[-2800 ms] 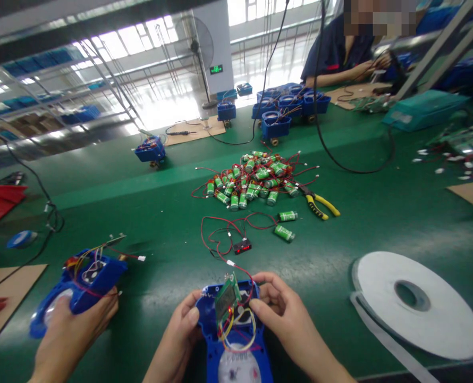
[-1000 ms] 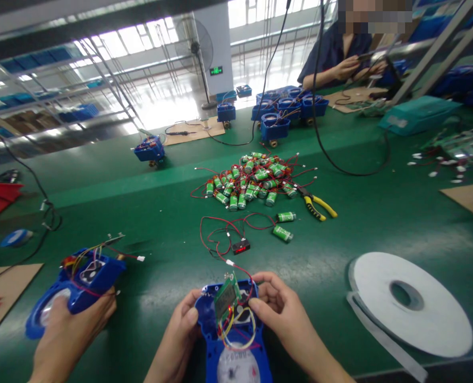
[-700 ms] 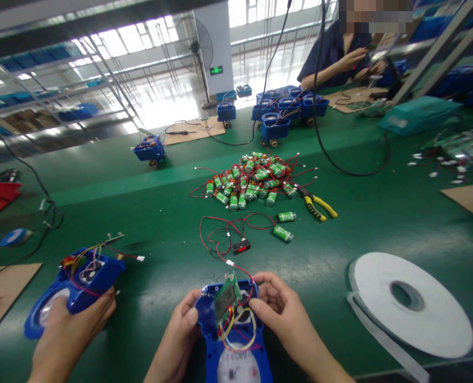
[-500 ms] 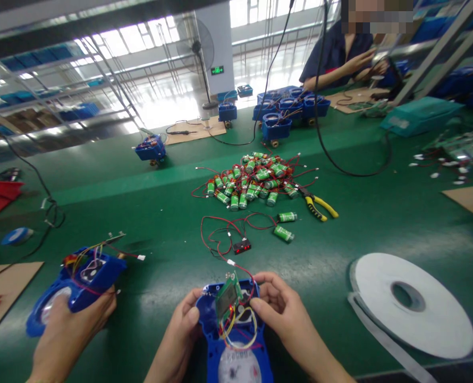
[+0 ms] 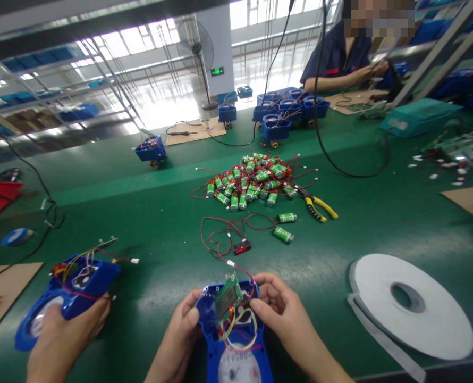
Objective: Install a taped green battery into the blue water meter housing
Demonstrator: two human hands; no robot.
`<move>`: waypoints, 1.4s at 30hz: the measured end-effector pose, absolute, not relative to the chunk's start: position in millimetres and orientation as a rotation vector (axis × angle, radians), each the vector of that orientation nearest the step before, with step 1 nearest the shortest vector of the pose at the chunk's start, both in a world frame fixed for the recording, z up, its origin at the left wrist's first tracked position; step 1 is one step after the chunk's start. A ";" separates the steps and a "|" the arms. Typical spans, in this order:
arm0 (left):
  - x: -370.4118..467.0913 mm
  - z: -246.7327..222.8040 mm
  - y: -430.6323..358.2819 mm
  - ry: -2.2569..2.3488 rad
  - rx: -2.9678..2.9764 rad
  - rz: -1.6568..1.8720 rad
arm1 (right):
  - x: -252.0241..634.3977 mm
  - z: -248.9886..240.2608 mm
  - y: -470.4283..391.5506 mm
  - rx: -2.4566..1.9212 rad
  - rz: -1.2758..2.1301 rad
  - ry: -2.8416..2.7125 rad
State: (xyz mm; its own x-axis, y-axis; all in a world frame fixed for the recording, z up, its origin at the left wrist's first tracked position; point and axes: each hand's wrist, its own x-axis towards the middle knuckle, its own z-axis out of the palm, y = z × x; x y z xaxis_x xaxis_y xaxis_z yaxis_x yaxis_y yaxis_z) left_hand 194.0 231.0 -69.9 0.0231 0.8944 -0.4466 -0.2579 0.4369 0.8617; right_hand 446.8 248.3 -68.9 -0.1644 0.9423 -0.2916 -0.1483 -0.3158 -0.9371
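Note:
My left hand [image 5: 183, 332] grips the left edge of a blue meter housing [image 5: 267, 357], its thumb on the rim. On the opposite edge, my right hand [image 5: 282, 308] has thumb and fingers closed around the rim, close to a red wire. A green circuit board [image 5: 225, 302] with a grey display and a lit red spot stands tilted in the housing. Yellow wires [image 5: 255, 331] loop above a round clear-covered dial [image 5: 238, 367]. The red lead runs up to a white connector [image 5: 230, 263], near a small black display module [image 5: 242, 247] with red digits.
At left, another person's hand [image 5: 67, 332] holds a similar blue housing [image 5: 96, 276]. Green batteries [image 5: 252, 183] lie heaped ahead, beside yellow-handled pliers [image 5: 320, 207]. A white tape roll [image 5: 380, 298] lies right. Across the table a person [image 5: 334, 61] works near several blue housings [image 5: 276, 127].
The other person's hand at left has shifted left and slightly down with its blue housing. The black module's red digits look different. The person across has lowered their hands. My hands stay in place.

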 end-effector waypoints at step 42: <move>237.3 -67.1 236.9 1.046 0.524 0.971 | 447.1 -72.6 248.3 -1.229 1.623 -0.998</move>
State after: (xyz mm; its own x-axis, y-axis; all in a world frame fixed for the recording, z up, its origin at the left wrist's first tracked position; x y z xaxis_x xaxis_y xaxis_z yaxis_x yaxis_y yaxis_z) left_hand 237.3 236.9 -67.1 0.1629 0.8629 -0.4784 -0.4127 0.5001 0.7613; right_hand 447.1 248.3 -72.6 -0.1592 0.9408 -0.2992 -0.1575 -0.3234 -0.9331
